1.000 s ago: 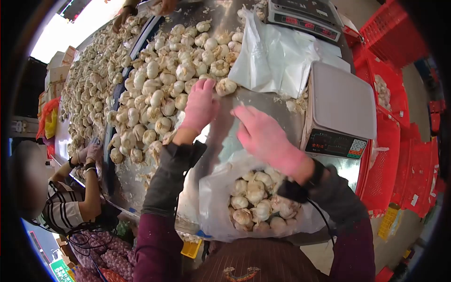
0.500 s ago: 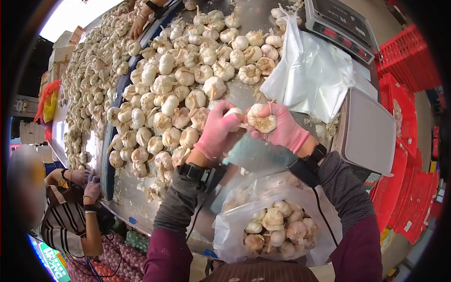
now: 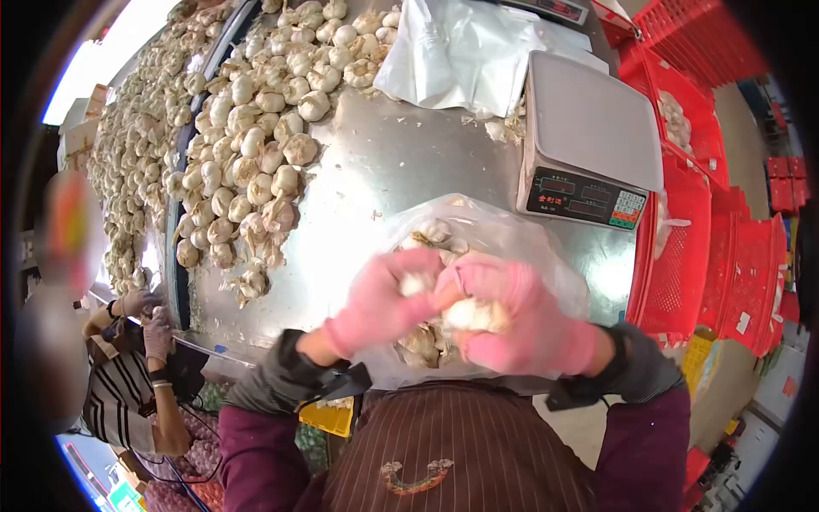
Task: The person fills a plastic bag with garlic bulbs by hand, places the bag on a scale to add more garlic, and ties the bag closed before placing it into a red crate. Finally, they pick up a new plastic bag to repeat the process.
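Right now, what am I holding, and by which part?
Your right hand holds a garlic bulb by opposite sides; your left hand, apparently a second bulb, exact place too blurred.

our left fingers (image 3: 404, 264) and right fingers (image 3: 496, 275) drawn from mid desk (image 3: 375, 166) to its near edge, now above the bag (image 3: 550, 260), garlic bulb (image 3: 476, 316) carried along in the right

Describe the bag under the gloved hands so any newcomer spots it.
Start at the metal table and follow it to the edge by the striped apron. There, under the pink-gloved left hand and right hand, sits a translucent plastic bag. Unlike the layered white plastic farther back, it gapes open around garlic bulbs.
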A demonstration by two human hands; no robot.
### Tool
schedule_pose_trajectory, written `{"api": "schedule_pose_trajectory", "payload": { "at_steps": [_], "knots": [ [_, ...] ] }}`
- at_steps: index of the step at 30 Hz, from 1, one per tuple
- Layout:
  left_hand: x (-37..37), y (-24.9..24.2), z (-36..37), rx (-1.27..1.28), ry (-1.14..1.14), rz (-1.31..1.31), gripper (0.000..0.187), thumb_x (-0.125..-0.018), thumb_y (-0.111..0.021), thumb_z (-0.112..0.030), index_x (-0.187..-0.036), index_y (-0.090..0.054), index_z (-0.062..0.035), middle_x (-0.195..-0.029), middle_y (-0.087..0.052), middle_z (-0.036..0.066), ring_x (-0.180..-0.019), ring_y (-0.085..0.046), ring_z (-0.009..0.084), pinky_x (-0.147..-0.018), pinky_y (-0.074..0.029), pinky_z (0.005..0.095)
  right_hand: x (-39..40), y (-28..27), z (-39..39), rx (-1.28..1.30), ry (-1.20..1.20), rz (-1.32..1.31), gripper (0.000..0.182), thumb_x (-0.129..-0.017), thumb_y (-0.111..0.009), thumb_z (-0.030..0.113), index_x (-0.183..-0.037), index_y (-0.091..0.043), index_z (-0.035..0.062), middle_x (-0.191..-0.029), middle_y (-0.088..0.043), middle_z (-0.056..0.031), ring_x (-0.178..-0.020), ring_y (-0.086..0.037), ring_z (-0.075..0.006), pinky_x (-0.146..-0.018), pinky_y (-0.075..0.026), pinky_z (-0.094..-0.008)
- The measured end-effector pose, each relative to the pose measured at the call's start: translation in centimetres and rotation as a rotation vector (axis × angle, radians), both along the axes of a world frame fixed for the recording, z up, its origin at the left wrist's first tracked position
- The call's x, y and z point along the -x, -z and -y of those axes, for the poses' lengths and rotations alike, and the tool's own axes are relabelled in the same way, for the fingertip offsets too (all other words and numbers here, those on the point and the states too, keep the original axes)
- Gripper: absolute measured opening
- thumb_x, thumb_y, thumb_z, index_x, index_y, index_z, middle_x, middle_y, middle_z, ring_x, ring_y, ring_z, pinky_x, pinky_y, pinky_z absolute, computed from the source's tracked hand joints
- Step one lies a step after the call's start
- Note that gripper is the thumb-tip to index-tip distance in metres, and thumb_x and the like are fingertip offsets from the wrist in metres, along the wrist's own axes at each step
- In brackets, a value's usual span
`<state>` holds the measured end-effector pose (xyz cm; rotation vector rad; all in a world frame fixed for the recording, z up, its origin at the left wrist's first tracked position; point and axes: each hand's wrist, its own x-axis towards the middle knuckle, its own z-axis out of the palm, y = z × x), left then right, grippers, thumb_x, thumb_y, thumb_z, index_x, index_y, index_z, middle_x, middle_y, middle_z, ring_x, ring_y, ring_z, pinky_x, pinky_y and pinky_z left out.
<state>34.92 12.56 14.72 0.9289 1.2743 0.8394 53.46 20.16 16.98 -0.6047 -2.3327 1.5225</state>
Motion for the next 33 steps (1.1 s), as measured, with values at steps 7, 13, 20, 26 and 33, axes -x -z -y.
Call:
{"api": "schedule_pose_trajectory", "payload": {
  "at_steps": [7,13,20,26,33],
  "knots": [
    [-1.6,2.9,3.2,-0.704,0.201,-0.968,0.041,-0.074,-0.065,-0.018,-0.110,-0.054,-0.0025,-0.120,-0.049,0.022,-0.111,-0.049,0.0405,-0.095,-0.040,0.0483,-2.0,5.3,1.2,-0.633,-0.140,0.367,0.045,-0.070,-0.066,0.022,-0.110,-0.056,0.0039,-0.130,-0.047,-0.0117,-0.125,-0.041,-0.0313,-0.104,-0.032,-0.0441],
    [13.8,10.3,1.3,0.081,-0.449,-1.425,0.035,-0.080,-0.061,-0.021,-0.111,-0.054,-0.0066,-0.111,-0.052,0.018,-0.103,-0.052,0.0386,-0.085,-0.047,0.0440,15.3,1.9,-2.1,-0.233,-0.132,0.013,0.031,-0.081,-0.052,0.006,-0.111,-0.059,0.0021,-0.108,-0.060,-0.0170,-0.102,-0.057,-0.0362,-0.087,-0.047,-0.0406],
    [19.0,12.9,2.5,0.116,-0.731,-0.954,0.033,-0.083,-0.058,-0.023,-0.111,-0.053,-0.0054,-0.095,-0.057,0.017,-0.087,-0.058,0.0346,-0.075,-0.051,0.0450,33.3,15.7,-3.9,-0.873,-0.396,0.402,0.025,-0.083,-0.056,0.014,-0.106,-0.057,0.0058,-0.118,-0.052,-0.0143,-0.095,-0.059,-0.0319,-0.084,-0.049,-0.0430],
    [19.4,9.8,4.9,0.011,-1.218,1.266,0.027,-0.086,-0.049,-0.020,-0.103,-0.055,-0.0003,-0.089,-0.060,0.016,-0.077,-0.060,0.0312,-0.062,-0.053,0.0360,31.3,10.9,-5.3,1.309,-0.058,0.341,0.018,-0.082,-0.060,0.020,-0.091,-0.057,0.0053,-0.079,-0.056,-0.0041,-0.068,-0.057,-0.0109,-0.056,-0.046,-0.0232],
    [7.1,-1.5,3.3,-0.132,-0.437,0.906,0.023,-0.075,-0.054,-0.012,-0.093,-0.057,0.0018,-0.078,-0.062,0.015,-0.049,-0.056,0.0196,-0.043,-0.044,0.0259,10.9,-3.9,-1.7,0.697,-0.054,-0.050,0.020,-0.090,-0.058,0.022,-0.088,-0.056,0.0029,-0.082,-0.060,-0.0074,-0.068,-0.056,-0.0109,-0.056,-0.043,-0.0227]
  ]
}}
